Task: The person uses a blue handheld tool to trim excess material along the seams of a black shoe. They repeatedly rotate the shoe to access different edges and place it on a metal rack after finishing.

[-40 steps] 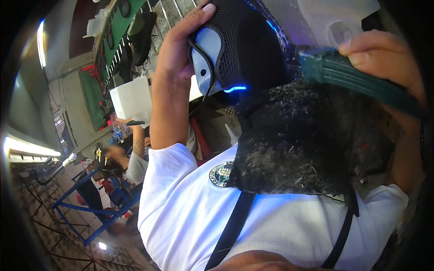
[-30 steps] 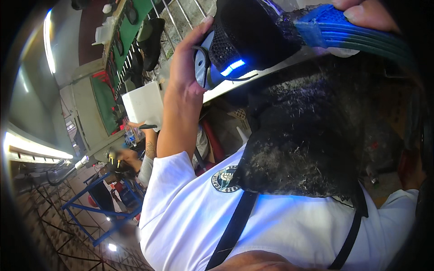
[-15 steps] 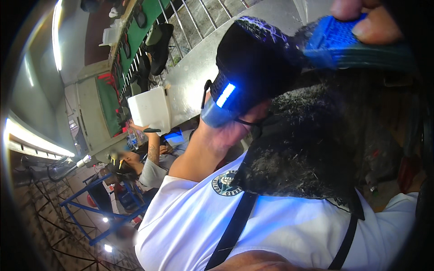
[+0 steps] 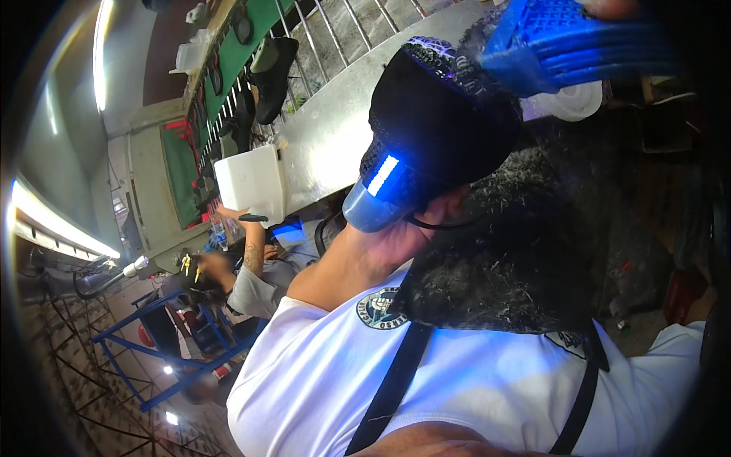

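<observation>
My left hand (image 4: 407, 236) is wrapped round the lower part of a black shoe upper (image 4: 442, 122), holding it up in front of my chest. A smooth grey-blue rounded end (image 4: 369, 206), like that of a shoe last, sticks out of it, and a thin dark cord hangs beside my fingers. A bright blue-white strip of light lies on the upper. At the top right, my right hand (image 4: 613, 6) shows only fingertips, pressed on a blue block (image 4: 563, 49) with a textured top and ribbed side. The block's near edge meets the upper's far right side.
A metal ledge (image 4: 327, 145) runs behind the upper, with bars beyond. A white container (image 4: 251, 183) stands left, dark shoes (image 4: 272, 76) on a green rack. A person in grey (image 4: 263, 278) works at left. A dirty black apron (image 4: 495, 274) hangs on my chest.
The blue block has moved left and upward against the upper, and my right hand has slipped mostly out of the top edge. The upper has shifted slightly right and down.
</observation>
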